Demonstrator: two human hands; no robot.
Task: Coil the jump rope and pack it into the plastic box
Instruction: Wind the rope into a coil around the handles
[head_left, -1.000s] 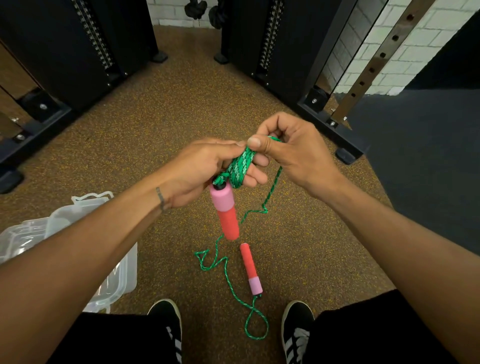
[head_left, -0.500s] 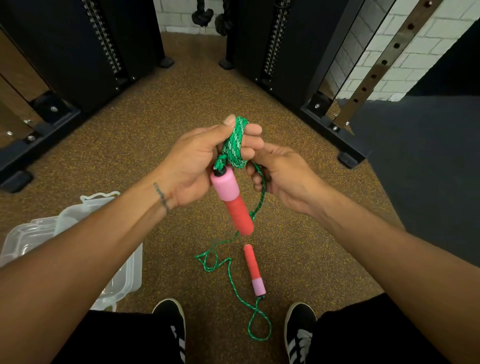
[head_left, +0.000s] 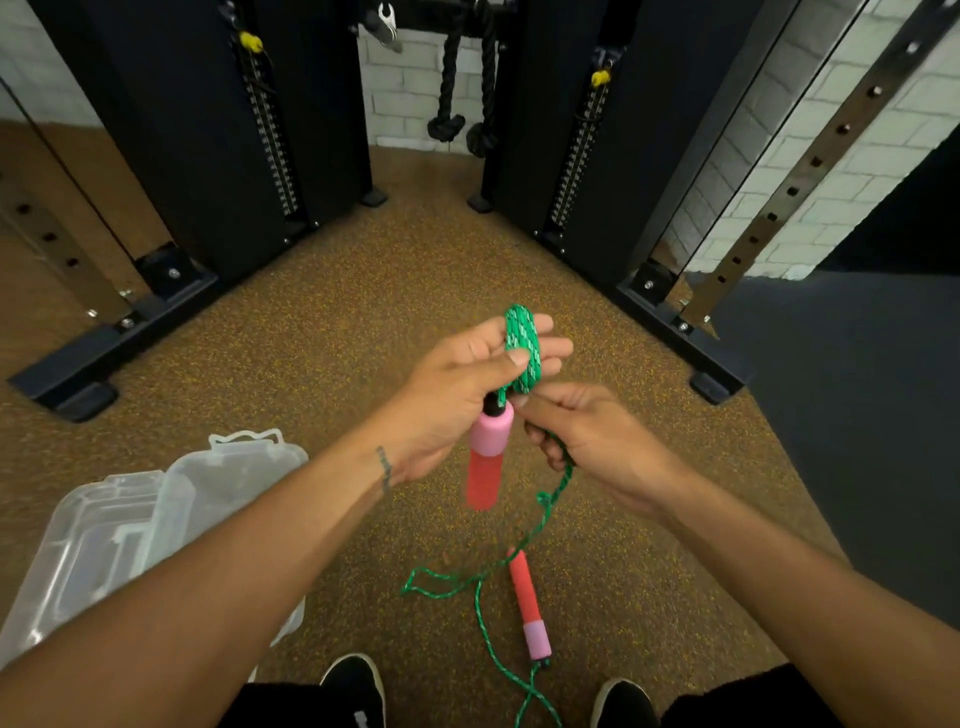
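The green jump rope is partly wound into a coil (head_left: 522, 340) around the fingers of my left hand (head_left: 457, 384), with the thumb pressing on the loops. One pink-and-red handle (head_left: 487, 457) hangs down below that hand. My right hand (head_left: 587, 436), just below and to the right, grips the loose green rope (head_left: 540, 519) that trails down to the floor. The second handle (head_left: 527, 605) lies on the floor between my shoes. The clear plastic box (head_left: 171, 499) stands open on the floor at the lower left, partly hidden by my left forearm.
Black gym machine frames (head_left: 208, 156) stand at the left and right, with base feet (head_left: 83, 400) on the brown speckled floor. A dark mat (head_left: 857, 415) covers the floor at the right. My shoes (head_left: 353, 691) are at the bottom edge.
My right hand has come down from the coil's top to below my left hand, drawing the rope along. More rope has lifted off the floor. The camera has tilted up.
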